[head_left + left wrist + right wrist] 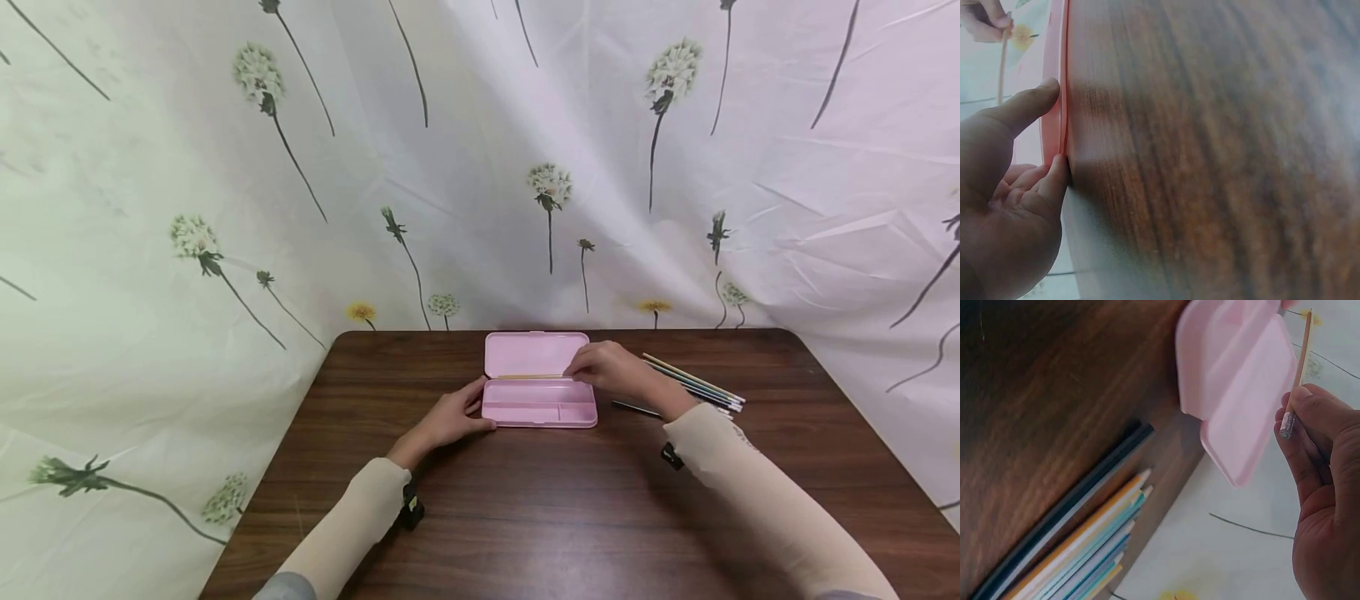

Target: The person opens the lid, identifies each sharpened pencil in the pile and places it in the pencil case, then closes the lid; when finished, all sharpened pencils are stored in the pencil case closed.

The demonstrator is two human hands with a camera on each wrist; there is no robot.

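You will find no readable text, label, brand, number or sign anywhere here, neither on the pink pencil case (538, 403), the pencils (693, 383) nor the flowered backdrop (225, 167).

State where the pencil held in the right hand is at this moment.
In the head view, the pencil lies level over the open pink case, along the hinge, pinched at its right end by the right hand, left of the spare pencils.

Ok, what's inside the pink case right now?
The open pink case shows bare divided compartments; the right hand pinches a tan pencil lying across it at the hinge. That hand hides the back right corner.
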